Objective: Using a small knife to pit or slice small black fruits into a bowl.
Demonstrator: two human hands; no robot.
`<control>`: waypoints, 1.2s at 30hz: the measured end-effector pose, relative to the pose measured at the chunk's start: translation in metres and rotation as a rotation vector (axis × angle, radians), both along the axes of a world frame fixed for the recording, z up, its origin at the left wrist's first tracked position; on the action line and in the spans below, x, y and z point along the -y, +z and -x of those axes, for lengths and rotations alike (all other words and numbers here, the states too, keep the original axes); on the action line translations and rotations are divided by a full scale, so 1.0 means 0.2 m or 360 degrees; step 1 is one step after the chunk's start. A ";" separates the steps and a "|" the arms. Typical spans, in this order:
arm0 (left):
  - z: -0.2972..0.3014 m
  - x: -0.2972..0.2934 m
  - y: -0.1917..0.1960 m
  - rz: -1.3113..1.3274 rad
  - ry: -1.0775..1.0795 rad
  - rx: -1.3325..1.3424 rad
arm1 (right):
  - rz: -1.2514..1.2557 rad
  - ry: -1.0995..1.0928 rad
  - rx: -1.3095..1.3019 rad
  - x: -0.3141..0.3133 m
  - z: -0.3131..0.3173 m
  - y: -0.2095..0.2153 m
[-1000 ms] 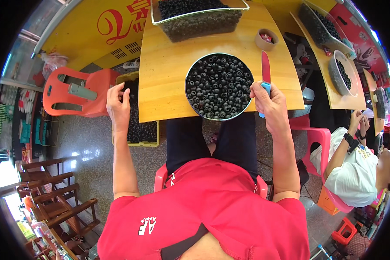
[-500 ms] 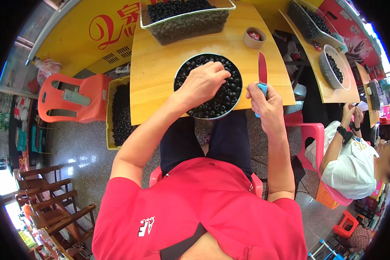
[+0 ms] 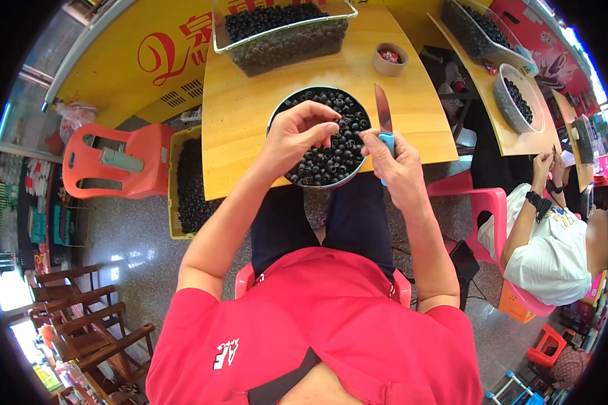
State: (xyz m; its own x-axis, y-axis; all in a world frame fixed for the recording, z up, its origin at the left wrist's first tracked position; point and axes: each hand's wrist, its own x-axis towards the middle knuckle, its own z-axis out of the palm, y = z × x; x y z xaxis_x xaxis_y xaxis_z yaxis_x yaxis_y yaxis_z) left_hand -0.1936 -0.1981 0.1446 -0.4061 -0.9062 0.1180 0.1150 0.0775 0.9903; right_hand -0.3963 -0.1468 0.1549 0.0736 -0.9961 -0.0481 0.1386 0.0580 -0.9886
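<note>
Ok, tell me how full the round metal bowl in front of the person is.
Nearly full. The round metal bowl holds small dark round pieces heaped close to its rim, with no bare bottom showing.

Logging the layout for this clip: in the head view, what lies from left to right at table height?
Orange plastic chair → yellow crate of dark fruit on the floor → left hand → round bowl of dark fruit → right hand holding a blue-handled knife → neighbouring table's bowl.

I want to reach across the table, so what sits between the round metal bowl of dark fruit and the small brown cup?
In the head view, only bare yellow wooden tabletop lies between the round metal bowl and small brown cup.
</note>
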 end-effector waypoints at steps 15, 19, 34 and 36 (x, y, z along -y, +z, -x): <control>0.03 -0.22 -0.04 -0.0452 0.0061 -0.0981 | 0.0144 0.0180 0.0085 0.01 -0.14 0.09; 0.04 -0.24 0.00 -0.0314 0.0174 -0.0665 | 0.0072 0.0252 0.0188 0.01 -0.14 0.12; 0.01 -0.28 0.00 -0.0236 0.0382 -0.0418 | 0.0307 0.0148 -0.0229 0.03 -0.16 0.05; 0.01 -0.27 0.01 -0.0235 0.0396 -0.0430 | 0.0568 0.0057 -0.0494 0.03 -0.16 0.05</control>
